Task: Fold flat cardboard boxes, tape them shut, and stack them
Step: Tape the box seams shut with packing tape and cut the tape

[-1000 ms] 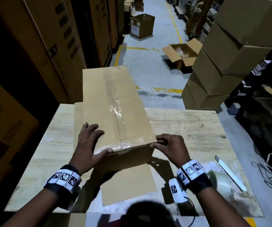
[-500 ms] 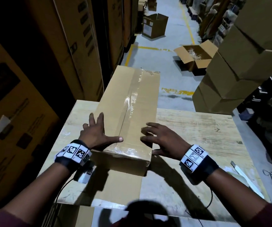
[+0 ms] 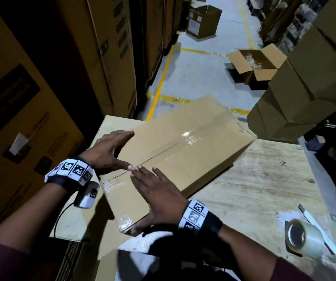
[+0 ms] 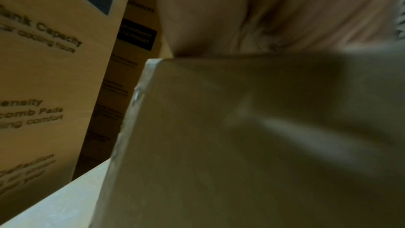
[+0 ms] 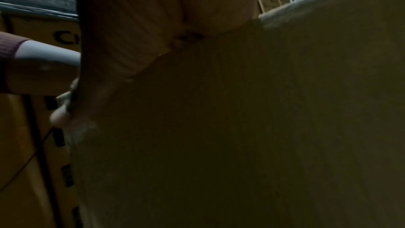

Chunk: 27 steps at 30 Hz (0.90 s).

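Taped cardboard box (image 3: 185,147) lies on the wooden table (image 3: 264,179), turned at an angle, far end pointing up and right, near corner at the table's front edge; clear tape (image 3: 187,136) runs along the top seam and wraps over the near end. Left hand (image 3: 106,153) flat on the box's top at its left side, fingers straight and spread, thumb stretched toward the seam; holds nothing, only presses. Right hand (image 3: 159,197) flat on the near end of the top, fingers straight and pointing up the box, thumb hooked down over the near corner; no real grasp, just resting and pressing. Thumb tip of the left and fingertips of the right almost meet at the seam. Left wrist view: palm (image 4: 263,15) against the box's edge, blurred. Right wrist view: palm (image 5: 153,23) on dark cardboard, little else readable. A flat sheet of cardboard (image 3: 106,232) lies under the box's near end. Roll of clear tape (image 3: 302,238) sits on the table's near right corner, a box cutter (image 3: 317,226) just beside it. Tall printed cartons (image 3: 41,98) at left, stacked brown boxes (image 3: 304,88) at right, an open box (image 3: 256,63) on the floor beyond
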Each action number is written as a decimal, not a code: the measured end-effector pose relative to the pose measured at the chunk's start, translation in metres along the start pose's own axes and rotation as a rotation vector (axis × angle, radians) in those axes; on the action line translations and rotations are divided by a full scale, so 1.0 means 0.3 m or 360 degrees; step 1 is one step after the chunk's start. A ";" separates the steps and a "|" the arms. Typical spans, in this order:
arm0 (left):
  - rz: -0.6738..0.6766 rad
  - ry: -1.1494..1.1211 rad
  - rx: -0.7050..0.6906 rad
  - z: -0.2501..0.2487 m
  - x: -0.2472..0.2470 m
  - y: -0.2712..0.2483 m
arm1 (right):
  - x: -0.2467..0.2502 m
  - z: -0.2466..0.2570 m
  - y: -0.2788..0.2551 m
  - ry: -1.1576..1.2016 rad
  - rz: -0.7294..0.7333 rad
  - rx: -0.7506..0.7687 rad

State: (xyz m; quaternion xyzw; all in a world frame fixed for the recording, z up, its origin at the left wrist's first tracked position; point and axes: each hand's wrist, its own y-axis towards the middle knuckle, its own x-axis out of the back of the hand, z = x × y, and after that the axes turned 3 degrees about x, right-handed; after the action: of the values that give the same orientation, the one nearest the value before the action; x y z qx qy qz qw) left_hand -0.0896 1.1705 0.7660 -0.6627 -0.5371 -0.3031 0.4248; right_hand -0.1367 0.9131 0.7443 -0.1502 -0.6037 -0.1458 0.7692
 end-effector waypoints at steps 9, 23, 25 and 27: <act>-0.0056 0.0185 0.0050 -0.032 -0.021 -0.021 | 0.085 -0.270 -0.033 0.0053 0.0149 -0.0285; 0.0262 0.0300 -0.0279 -0.412 -0.109 -0.058 | 0.248 -0.870 -0.264 -0.0037 0.0080 -0.1084; 0.0329 0.0245 -0.0303 -0.491 -0.136 -0.050 | 0.256 -0.892 -0.285 0.0036 0.0078 -0.1159; 0.0384 0.0347 -0.0292 -0.572 -0.172 -0.044 | 0.245 -0.890 -0.297 0.0053 0.0055 -0.1219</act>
State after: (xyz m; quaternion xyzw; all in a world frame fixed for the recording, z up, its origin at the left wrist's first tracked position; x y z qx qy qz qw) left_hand -0.1055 0.9954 0.8030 -0.7215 -0.3747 -0.3678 0.4514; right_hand 0.0802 0.7198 0.7603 -0.4346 -0.4902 -0.3502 0.6694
